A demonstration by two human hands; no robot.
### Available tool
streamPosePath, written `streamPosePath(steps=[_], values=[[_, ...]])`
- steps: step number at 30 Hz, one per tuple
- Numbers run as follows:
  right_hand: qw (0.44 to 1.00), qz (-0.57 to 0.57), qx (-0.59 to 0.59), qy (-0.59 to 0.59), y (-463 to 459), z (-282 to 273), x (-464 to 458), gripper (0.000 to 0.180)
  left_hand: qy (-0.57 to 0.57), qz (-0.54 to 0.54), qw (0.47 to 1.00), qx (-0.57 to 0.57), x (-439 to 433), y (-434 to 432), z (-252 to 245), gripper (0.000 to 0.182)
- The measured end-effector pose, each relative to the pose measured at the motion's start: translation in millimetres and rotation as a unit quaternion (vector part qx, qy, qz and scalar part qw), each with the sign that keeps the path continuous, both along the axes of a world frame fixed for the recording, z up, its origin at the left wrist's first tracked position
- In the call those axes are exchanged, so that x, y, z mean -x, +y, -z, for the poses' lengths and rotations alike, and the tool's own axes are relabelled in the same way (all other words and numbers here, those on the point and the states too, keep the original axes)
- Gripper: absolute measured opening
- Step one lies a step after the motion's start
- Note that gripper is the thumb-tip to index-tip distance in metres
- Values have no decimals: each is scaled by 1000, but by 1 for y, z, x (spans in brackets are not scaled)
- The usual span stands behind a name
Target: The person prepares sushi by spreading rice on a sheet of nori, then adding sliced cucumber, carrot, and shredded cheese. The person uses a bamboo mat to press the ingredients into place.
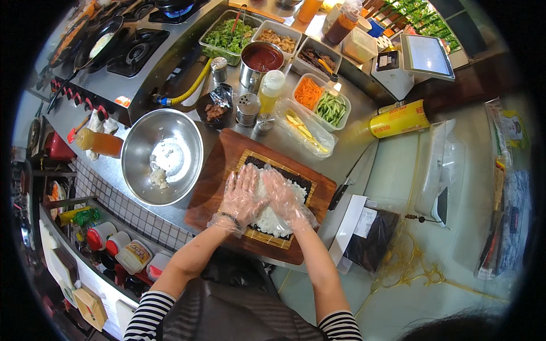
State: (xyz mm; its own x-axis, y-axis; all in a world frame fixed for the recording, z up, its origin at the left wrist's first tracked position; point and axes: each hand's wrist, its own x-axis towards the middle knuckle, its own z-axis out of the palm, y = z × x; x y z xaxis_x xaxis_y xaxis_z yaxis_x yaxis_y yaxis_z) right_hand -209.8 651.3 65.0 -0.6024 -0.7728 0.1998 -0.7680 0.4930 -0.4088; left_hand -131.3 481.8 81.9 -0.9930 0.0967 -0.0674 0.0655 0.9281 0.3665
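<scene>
Both of my hands wear clear plastic gloves and lie flat on a layer of white rice (273,222). Under the rice is a sheet of dark nori (305,180), showing along its far and right edges. My left hand (244,194) covers the left part of the sheet with its fingers pointing away from me. My right hand (282,194) presses near the middle, slanting up to the left. Beneath the nori lies a bamboo rolling mat (273,243) on a wooden cutting board (209,170). Neither hand grips anything.
Left of the board stands a steel bowl (187,140) with a rice clump. Behind are shakers (248,108), an oil bottle (271,85), a bagged yellow strip (305,132) and a tub of carrot and cucumber (320,100). A knife (347,181) lies right. A gas flame (178,12) burns far left.
</scene>
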Motion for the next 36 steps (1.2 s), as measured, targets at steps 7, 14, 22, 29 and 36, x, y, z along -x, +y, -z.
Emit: streamPosePath(steps=[7, 14, 22, 29, 36], values=[[992, 117, -36, -28, 44, -15, -27, 57, -5, 127, 992, 24, 26, 1, 3, 82], [959, 205, 176, -86, 59, -25, -50, 42, -18, 237, 971, 1, 45, 26, 9, 86], [666, 368, 552, -342, 59, 26, -41, 70, 0, 248, 968, -38, 62, 70, 9, 88], [606, 376, 557, -425, 63, 20, -64, 77, 5, 323, 942, -88, 49, 80, 1, 89], [581, 408, 557, -430, 53, 12, -117, 77, 9, 384, 920, -72, 10, 67, -5, 84]])
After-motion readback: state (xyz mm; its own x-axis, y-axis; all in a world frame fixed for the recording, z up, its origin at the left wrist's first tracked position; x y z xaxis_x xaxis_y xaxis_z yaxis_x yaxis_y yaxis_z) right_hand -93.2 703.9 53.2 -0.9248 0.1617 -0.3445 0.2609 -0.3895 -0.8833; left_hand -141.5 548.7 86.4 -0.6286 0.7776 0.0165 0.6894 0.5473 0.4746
